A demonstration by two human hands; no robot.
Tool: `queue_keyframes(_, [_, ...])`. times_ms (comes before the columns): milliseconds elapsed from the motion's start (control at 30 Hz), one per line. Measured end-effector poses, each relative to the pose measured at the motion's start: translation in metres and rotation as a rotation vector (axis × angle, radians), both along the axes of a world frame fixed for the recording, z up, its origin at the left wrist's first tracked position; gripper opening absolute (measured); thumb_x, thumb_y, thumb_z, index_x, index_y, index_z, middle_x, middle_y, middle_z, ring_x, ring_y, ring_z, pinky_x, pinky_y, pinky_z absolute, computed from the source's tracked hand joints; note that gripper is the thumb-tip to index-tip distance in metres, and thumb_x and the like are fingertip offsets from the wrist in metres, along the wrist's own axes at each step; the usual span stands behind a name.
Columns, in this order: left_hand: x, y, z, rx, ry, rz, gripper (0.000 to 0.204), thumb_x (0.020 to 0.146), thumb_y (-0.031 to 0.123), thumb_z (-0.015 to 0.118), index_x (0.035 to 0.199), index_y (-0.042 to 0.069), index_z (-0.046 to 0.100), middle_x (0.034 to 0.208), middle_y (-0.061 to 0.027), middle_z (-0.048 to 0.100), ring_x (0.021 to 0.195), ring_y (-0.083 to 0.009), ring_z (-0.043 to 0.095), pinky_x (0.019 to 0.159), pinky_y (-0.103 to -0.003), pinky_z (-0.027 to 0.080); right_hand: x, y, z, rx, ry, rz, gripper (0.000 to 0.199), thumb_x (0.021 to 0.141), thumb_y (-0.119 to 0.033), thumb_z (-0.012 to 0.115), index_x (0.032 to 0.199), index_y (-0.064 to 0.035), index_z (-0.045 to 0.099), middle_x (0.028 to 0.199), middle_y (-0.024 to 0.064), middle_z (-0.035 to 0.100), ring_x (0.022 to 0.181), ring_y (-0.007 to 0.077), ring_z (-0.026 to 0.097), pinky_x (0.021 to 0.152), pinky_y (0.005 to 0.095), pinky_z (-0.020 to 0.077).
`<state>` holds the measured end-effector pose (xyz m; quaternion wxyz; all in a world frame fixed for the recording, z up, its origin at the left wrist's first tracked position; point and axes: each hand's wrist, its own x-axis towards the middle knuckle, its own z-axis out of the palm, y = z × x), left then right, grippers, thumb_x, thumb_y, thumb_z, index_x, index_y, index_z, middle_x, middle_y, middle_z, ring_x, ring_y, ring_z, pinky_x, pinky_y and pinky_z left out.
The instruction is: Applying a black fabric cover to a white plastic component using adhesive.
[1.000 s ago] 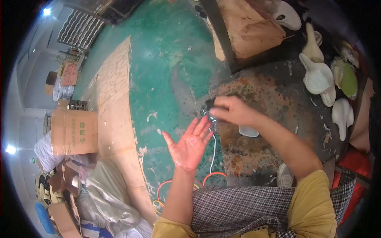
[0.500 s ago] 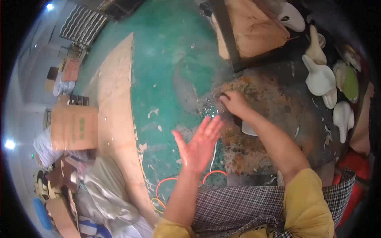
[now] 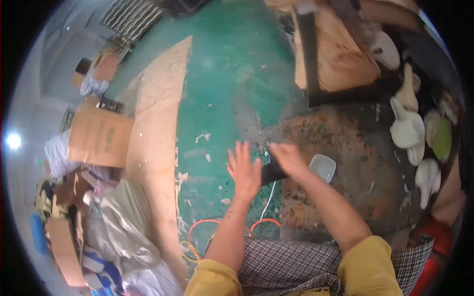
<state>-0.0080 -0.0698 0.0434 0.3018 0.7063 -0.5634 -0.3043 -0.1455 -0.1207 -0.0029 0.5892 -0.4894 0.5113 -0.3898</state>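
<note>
Left hand: the hand is raised over the green floor, back toward the camera; fingers point away from the body, somewhat spread, thumb apart; nothing seen in its grasp.
Right hand: the hand is bent inward toward the left one, the two apart; motion blur, so cannot tell whether its fingers pinch anything.
Dark piece: the piece shows between both hands; cannot tell whether either touches it.
Bowl: the white bowl sits on the stained bench, just beside the right wrist.
Saddle shapes: pale shapes lie along the bench's right side.
Cord, hose: white cord and orange hose before the checked apron.
</note>
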Motion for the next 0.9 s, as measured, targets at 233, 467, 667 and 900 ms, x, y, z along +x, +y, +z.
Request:
queue_keyframes(233, [-0.012,0.009,0.019,-0.062,-0.823,-0.165,0.064,0.079,0.009,0.051,0.139,0.016,0.029,0.148,-0.0080,0.015,0.136,-0.0382,0.008,0.103,-0.063,0.010,-0.078,-0.025,0.055,0.299,-0.345,0.131,0.028,0.090,-0.028,0.054,0.088,-0.0006,0.061,0.076,0.0007,0.060,0.065,0.0094,0.057,0.059,0.0248,0.0459])
queue_keyframes(467, [-0.018,0.015,0.017,-0.138,-0.815,-0.244,0.060,0.077,0.010,0.051,0.135,0.015,0.036,0.144,-0.0116,0.022,0.135,-0.0412,0.004,0.102,-0.065,0.007,-0.052,-0.014,0.094,-0.639,0.033,0.586,0.013,0.080,-0.012,0.061,0.083,0.0007,0.062,0.090,0.0031,0.058,0.091,0.0183,0.050,0.076,0.0330,0.0410])
queue_keyframes(667, [-0.030,0.023,0.020,-0.143,-0.745,-0.464,0.049,0.075,0.008,0.052,0.124,0.010,0.048,0.132,-0.0086,0.040,0.135,-0.0422,0.004,0.100,-0.068,0.009,-0.015,-0.016,0.038,-0.553,0.201,0.504,0.019,0.078,-0.019,0.061,0.077,-0.0004,0.060,0.083,0.0126,0.058,0.081,0.0324,0.052,0.074,0.0402,0.0418])
queue_keyframes(900, [-0.037,0.026,0.016,-0.240,-0.662,-0.583,0.055,0.074,0.008,0.056,0.128,0.015,0.046,0.127,-0.0061,0.044,0.134,-0.0408,0.011,0.101,-0.066,0.013,-0.038,-0.039,0.002,0.243,-0.186,0.402,0.018,0.081,-0.020,0.063,0.079,-0.0020,0.062,0.066,0.0047,0.058,0.059,0.0189,0.054,0.059,0.0334,0.0444])
